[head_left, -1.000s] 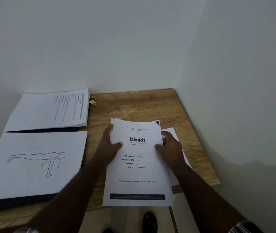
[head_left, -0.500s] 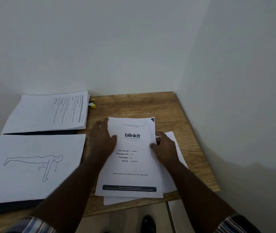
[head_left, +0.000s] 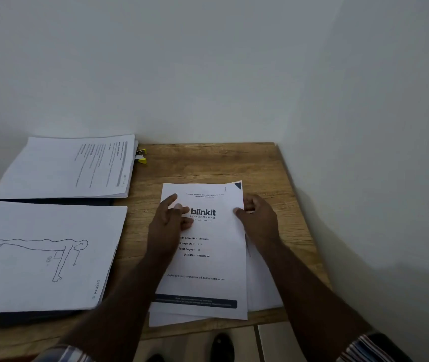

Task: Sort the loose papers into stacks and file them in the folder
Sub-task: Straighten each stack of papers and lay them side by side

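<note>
Resting on the wooden tabletop (head_left: 208,163) near its right end, a small stack of white sheets is topped by the blinkit cover page (head_left: 208,262), which lies flat with its near edge reaching toward the tabletop's front edge. More loose papers (head_left: 263,283) stick out from under it on the right and along the bottom.

The left hand (head_left: 167,226) lies over the left part of the cover page, beside the printed logo. Its fingers (head_left: 170,201) are spread and only loosely bent, with the index finger stretched toward the far left corner of the page; they rest on the sheet rather than gripping it. The right hand (head_left: 259,218) sits at the page's right edge, near the top. Its thumb lies on top of the sheet and the curled fingers go beneath the edge, so the hand pinches the cover page between them; whether lower sheets are caught in that pinch too cannot be told.

To the left, an open dark folder (head_left: 51,316) carries two piles. The nearer pile is topped by a page with a line drawing of a figure in a plank pose (head_left: 48,252). The farther pile is topped by a page of printed text (head_left: 69,165), and small yellow tabs (head_left: 141,155) poke out just beside its right edge. Both piles lie well apart from either hand.
</note>
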